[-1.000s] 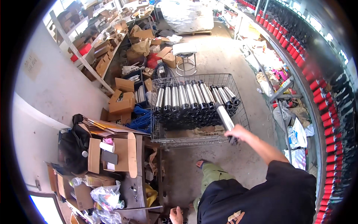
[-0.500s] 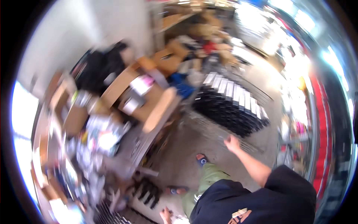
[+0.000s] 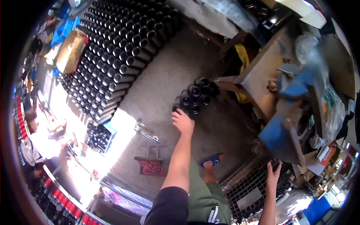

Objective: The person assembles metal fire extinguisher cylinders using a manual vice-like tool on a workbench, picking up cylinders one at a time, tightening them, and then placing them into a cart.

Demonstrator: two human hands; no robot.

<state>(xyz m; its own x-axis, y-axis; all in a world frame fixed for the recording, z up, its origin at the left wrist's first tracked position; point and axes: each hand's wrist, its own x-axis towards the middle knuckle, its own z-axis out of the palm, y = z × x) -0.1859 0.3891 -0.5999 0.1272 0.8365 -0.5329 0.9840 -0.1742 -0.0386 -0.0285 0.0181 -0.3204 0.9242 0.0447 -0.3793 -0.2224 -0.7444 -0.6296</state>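
Observation:
My left hand (image 3: 183, 122) reaches down to a small group of upright black tubes (image 3: 195, 91) on the floor. Its fingers curl over the nearest black tube (image 3: 176, 107) at the group's near left end; the underside of the grip is hidden. Off to the right, my right hand (image 3: 273, 175) is raised over a black grid crate (image 3: 245, 189). Something small and dark (image 3: 276, 164) shows between its thumb and fingers, too unclear to name.
Many black tubes (image 3: 112, 63) stand in rows at upper left. A bench (image 3: 262, 84) with a blue vise (image 3: 277, 131) rises at right. A red-topped stool (image 3: 150, 166) and a metal fitting (image 3: 145, 130) lie left of my legs. Another person (image 3: 47, 140) is at far left.
My view has swung round, bringing the tube rows to the upper left and the bench to the right. My left hand has stretched forward to the small tube group.

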